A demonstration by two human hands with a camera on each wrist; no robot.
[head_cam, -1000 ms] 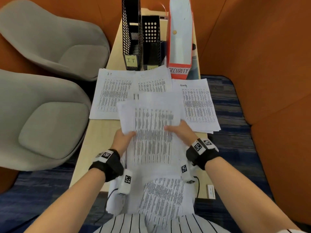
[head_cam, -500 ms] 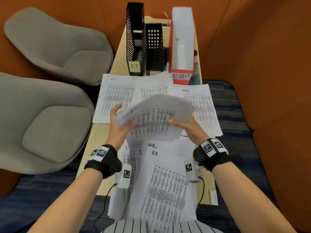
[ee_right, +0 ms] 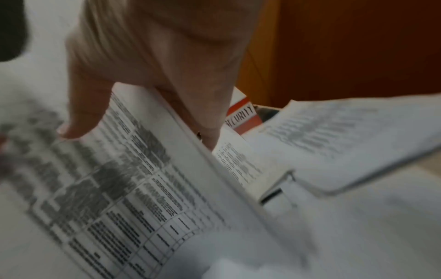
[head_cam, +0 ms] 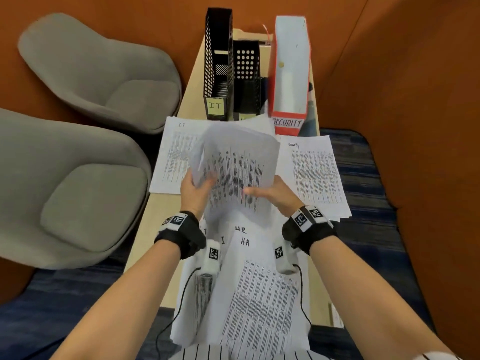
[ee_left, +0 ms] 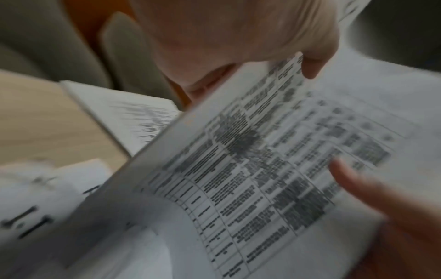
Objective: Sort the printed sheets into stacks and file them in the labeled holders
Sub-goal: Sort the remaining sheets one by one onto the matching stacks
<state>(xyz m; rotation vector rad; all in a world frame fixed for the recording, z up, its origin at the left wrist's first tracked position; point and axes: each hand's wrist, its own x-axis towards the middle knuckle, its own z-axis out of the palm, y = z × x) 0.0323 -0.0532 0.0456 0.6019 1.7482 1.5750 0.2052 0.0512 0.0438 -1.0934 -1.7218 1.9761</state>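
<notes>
Both hands hold a bundle of printed sheets raised over the table, its top edge bowed toward the holders. My left hand grips the bundle's left edge, thumb on top. My right hand pinches its lower right side, thumb across the print. Beyond stand a black mesh holder labelled IT, a second black holder and a red-and-white holder labelled SECURITY. An IT stack lies left, a security stack right, loose HR-marked sheets near me.
The narrow wooden table is bordered by two grey chairs on the left and orange walls behind and to the right. Black cables trail from the wrist cameras over the near sheets. Blue carpet lies right.
Both hands have lifted the bundle off the near pile and carried it forward and up toward the holders. The HR-marked sheets beneath are now uncovered.
</notes>
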